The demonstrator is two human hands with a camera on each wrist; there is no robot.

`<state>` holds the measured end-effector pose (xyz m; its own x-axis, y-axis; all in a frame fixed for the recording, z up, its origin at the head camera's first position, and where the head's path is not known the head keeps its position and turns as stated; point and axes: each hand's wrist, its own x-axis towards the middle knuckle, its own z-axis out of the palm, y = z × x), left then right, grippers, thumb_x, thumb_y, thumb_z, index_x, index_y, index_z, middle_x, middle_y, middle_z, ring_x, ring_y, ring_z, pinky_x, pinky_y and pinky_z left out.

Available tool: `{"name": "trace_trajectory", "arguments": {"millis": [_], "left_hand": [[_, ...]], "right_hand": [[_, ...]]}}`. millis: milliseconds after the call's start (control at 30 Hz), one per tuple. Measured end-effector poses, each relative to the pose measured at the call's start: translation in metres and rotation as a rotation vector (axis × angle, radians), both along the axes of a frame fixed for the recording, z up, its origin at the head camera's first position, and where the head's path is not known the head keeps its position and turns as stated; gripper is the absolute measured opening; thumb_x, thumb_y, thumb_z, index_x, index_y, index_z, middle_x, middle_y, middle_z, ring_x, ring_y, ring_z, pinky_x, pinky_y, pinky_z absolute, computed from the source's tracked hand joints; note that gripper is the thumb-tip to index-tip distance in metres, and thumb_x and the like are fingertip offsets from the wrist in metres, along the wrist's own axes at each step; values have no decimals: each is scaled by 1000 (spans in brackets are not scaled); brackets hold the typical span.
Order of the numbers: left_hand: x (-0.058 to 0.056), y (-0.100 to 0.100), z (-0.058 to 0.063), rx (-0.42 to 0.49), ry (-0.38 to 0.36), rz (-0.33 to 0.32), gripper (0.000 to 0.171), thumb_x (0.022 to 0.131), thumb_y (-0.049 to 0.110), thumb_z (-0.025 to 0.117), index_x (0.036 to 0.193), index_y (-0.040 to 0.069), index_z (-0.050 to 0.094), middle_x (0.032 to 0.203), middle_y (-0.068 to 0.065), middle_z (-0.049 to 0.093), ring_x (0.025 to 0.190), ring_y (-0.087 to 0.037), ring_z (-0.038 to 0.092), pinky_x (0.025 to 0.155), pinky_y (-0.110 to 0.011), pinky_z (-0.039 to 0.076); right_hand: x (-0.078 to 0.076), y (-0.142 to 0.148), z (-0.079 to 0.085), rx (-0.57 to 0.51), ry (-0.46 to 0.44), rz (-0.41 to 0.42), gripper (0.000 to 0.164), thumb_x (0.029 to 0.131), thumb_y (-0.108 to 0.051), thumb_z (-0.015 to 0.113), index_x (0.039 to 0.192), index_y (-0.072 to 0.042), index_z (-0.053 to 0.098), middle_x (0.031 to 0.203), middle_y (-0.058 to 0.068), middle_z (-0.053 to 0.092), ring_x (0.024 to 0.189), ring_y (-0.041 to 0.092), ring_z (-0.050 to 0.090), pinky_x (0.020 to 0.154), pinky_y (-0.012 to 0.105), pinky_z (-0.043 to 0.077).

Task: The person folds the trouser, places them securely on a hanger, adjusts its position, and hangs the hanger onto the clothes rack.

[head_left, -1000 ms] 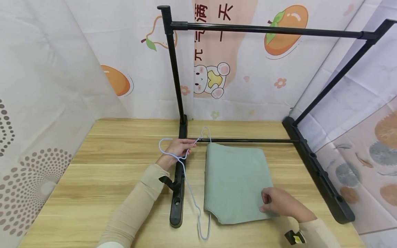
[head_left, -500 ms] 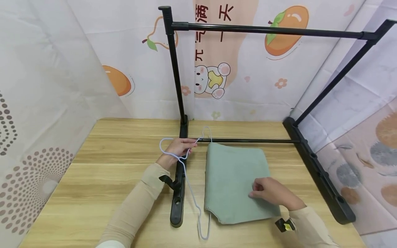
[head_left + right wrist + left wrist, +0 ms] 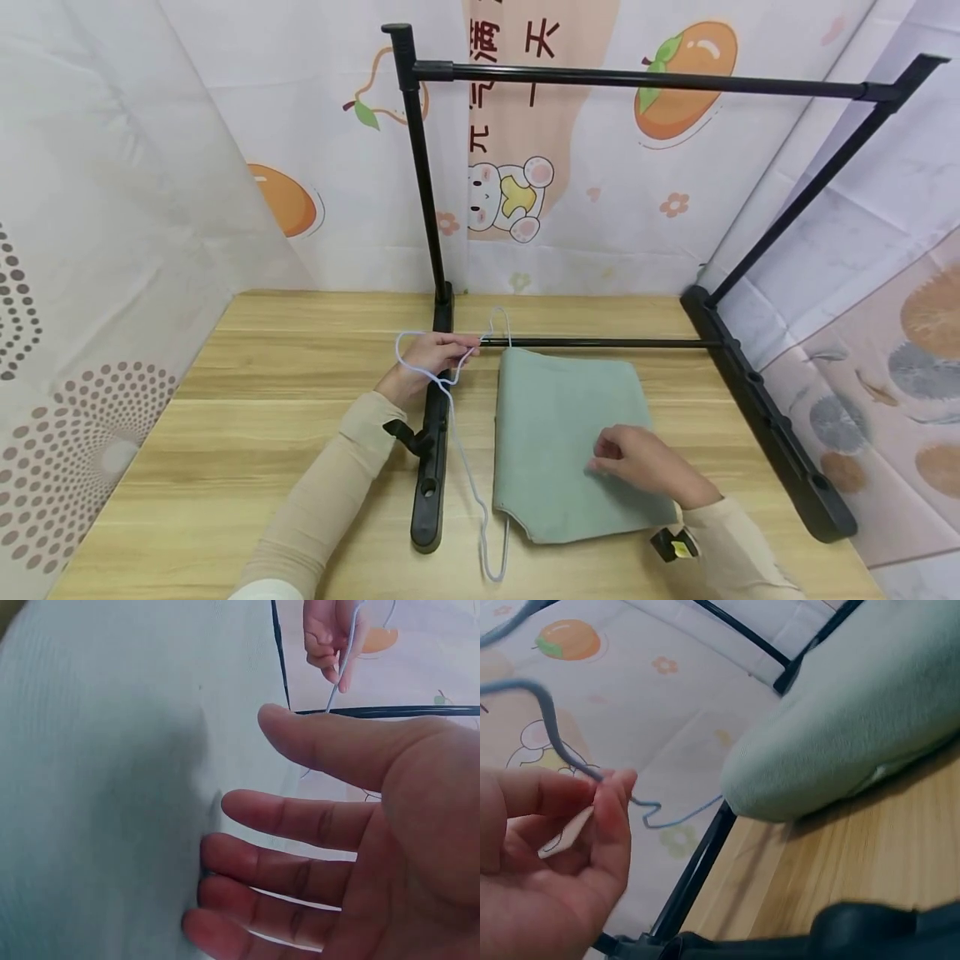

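Observation:
My left hand pinches a light-blue wire hanger between thumb and fingertips near its hook end. In the left wrist view, the hanger wire passes between those fingertips. A folded sage-green cloth lies right of the hanger; the far side of the wire disappears into its left fold and comes out at the near end. My right hand is over the cloth's lower right part. The right wrist view has this hand's fingers spread from the thumb, fingertips right at the cloth, holding nothing.
A black rack stands on the wooden table. Its left foot lies under the left forearm and hanger, its right foot beyond the cloth. A low crossbar runs behind the cloth, and a top rail spans above.
My right hand has moved left and slightly away from me across the cloth, from its right edge inward. The left hand keeps its pinch on the hanger, which has tilted slightly right.

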<state>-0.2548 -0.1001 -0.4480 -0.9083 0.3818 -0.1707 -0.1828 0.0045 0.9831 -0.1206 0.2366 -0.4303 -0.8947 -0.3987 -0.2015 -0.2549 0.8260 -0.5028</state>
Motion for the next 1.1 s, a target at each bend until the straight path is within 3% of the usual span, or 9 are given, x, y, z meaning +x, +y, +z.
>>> {"name": "trace_trajectory", "arguments": {"millis": [167,400,567,767,933,1100], "left_hand": [[-2,0,-1,-86,112,-50,33,93,-6,55,126,-9,59,122,-27,64,94,-9,68,84,-23,55],[1,6,3,-175,290,-51,36,90,1,66,124,-9,60,116,-28,67,109,-32,67,76,-14,53],[5,10,4,-224,408,-22,33,90,3,67,120,-8,64,114,-28,67,103,-30,69,76,-16,54],[7,15,3,-242,535,5,30,89,3,68,118,-7,66,126,-25,62,106,-36,67,76,-16,54],[6,16,2,-298,595,-11,30,91,7,67,120,-1,67,133,-16,61,113,-33,65,87,-26,55],[6,17,1,-369,625,-34,31,92,16,67,122,7,68,134,-9,62,119,-29,62,94,-42,54]], "right_hand": [[-1,-5,-1,-1,0,7,18,88,-28,72,82,-12,64,72,-7,55,64,5,45,57,21,39],[0,-15,0,-11,16,-11,17,88,-29,71,86,-13,66,79,-5,56,70,8,47,59,21,39],[-2,-25,0,-109,42,-24,20,90,-31,70,94,-12,67,94,2,57,76,9,48,60,22,41],[-7,-45,-1,-234,37,0,18,92,-28,67,96,-10,68,97,2,64,82,9,57,65,21,48],[-7,-64,2,-349,16,-4,18,93,-23,66,98,-6,69,93,2,67,84,10,60,71,22,52],[-2,-85,3,-473,-69,24,32,95,-24,63,113,2,66,97,8,70,85,10,63,72,22,53]]}}
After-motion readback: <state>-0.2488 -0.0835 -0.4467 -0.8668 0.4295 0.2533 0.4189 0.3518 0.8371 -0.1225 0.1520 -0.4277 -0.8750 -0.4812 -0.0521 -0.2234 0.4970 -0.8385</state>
